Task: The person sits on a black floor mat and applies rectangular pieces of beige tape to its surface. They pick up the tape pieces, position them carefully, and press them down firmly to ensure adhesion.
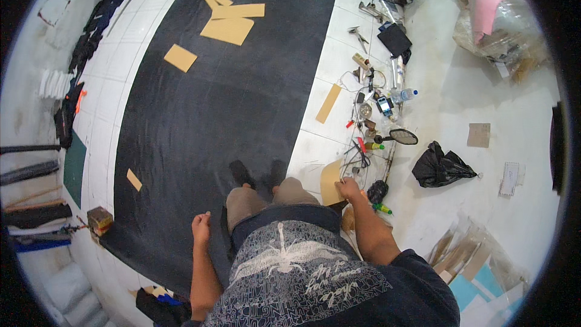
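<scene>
My right hand (348,189) grips the edge of a tan cardboard piece (330,183), curved along its length, beside my right knee. Out to the left of my legs, my left hand (201,227) is closed over the black sheet (206,127); whatever it may hold is hidden. On that sheet lie a small tan strip (134,180), a tan rectangle (180,58) and, farther off, several overlapping tan pieces (227,29). One long tan strip (328,103) rests on the white tiles right of the sheet.
Along the right wall are tools and cables, a water bottle (404,94), a round mirror (403,137) and a black plastic bag (443,165). A small tin (100,220) stands at the sheet's left edge. Dark rolls (33,171) lie at far left; wrapped boards (466,254) lean at lower right.
</scene>
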A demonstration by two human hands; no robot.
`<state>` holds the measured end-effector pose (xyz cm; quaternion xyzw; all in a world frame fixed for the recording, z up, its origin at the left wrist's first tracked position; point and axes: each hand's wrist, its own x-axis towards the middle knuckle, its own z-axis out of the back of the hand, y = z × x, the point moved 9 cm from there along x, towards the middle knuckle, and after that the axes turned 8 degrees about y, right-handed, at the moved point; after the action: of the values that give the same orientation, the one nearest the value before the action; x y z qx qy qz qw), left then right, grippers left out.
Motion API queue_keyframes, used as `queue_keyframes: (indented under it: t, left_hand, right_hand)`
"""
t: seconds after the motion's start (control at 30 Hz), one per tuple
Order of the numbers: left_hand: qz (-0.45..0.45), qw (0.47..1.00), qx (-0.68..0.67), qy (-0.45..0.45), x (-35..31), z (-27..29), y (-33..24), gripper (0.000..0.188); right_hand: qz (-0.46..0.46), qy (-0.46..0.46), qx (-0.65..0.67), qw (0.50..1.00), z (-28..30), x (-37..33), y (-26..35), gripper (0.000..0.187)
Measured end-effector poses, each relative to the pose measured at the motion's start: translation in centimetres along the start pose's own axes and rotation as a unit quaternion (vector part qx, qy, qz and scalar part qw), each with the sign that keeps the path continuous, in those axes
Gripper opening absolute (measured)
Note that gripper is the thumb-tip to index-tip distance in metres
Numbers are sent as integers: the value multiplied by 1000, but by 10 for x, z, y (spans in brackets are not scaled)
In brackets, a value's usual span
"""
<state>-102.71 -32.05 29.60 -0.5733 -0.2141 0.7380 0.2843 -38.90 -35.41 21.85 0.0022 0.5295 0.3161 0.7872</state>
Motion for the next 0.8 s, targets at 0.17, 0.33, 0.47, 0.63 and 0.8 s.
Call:
queue_keyframes:
  t: [0.17, 0.33, 0.47, 0.63, 0.8]
  left_hand:
    - [-71, 957, -186, 212, -27, -118, -194, 13]
    - [-102, 708, -307, 627, -133, -276, -346, 20]
    - [-77, 554, -343, 755, -210, -340, -390, 31]
    - [9, 533, -356, 767, -220, -357, -384, 35]
    - [-19, 554, -407, 726, -207, -322, -379, 36]
  right_hand:
    - [102, -84, -144, 981, 14, -23, 108, 36]
    - [257, 36, -237, 936, -40, -64, 287, 31]
    - [538, 68, -265, 798, -103, -188, 424, 18]
    - [709, 66, -109, 693, -124, -275, 455, 18]
    - [678, 208, -149, 689, -147, -274, 437, 20]
